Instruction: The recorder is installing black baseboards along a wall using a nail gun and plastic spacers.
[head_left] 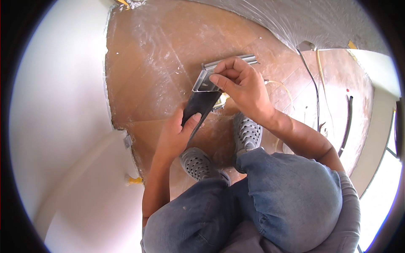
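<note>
A long, flat black strip [197, 106] is gripped by my left hand [172, 134], with the thumb lying across its face. At its far end sits a silver-edged end piece [201, 84] with a dark, glossy face. My right hand [247, 86] is closed at this end piece, its thumb and curled fingers pinching the right edge. From there a ribbed silver metal profile [249, 58] runs to the right behind the fingers. How the profile joins the strip is hidden. Below it, a small yellowish object [220, 101] shows partly.
The brown floor [143, 97] is dusty and smeared white. A white wall [59, 76] rises on the left, with plastic sheeting [333, 21] at the far right. A black cable [313, 80], a yellow cable [321, 76] and a black tube [347, 124] lie to the right.
</note>
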Demonstrator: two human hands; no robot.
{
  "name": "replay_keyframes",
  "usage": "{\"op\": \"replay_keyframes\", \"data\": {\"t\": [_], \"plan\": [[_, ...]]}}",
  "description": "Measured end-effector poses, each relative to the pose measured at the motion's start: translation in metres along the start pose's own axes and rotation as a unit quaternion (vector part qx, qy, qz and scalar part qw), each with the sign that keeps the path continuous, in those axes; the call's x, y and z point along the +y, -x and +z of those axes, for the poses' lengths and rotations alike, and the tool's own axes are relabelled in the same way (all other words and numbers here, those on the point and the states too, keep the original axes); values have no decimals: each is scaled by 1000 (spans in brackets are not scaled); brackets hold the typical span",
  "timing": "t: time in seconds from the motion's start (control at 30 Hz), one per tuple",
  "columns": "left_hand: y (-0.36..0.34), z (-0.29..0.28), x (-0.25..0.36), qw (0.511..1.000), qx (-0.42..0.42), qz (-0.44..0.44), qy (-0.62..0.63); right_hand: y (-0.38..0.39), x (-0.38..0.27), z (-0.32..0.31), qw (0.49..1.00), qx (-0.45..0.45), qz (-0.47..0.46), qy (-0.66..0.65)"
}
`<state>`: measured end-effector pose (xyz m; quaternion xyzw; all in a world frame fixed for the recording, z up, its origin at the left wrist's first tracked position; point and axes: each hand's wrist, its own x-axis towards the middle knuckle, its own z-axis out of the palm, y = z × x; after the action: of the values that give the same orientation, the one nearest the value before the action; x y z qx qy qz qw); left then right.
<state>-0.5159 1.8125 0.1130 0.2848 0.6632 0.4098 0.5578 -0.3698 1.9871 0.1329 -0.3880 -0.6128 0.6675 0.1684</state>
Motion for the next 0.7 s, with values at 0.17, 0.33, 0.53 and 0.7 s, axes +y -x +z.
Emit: {"op": "replay_keyframes", "data": {"t": [0.17, 0.33, 0.53, 0.7], "plan": [[1, -3, -3, 999, 40, -8, 9, 7, -2, 9, 999, 14, -15, -51], [1, -2, -1, 998, 53, 7, -40, 4, 0, 11, 999, 1, -8, -32], [0, -5, -5, 995, 54, 33, -82, 1, -2, 14, 999, 2, -31, 32], [1, -7, -2, 999, 42, -7, -25, 2, -6, 14, 994, -47, -54, 83]]}}
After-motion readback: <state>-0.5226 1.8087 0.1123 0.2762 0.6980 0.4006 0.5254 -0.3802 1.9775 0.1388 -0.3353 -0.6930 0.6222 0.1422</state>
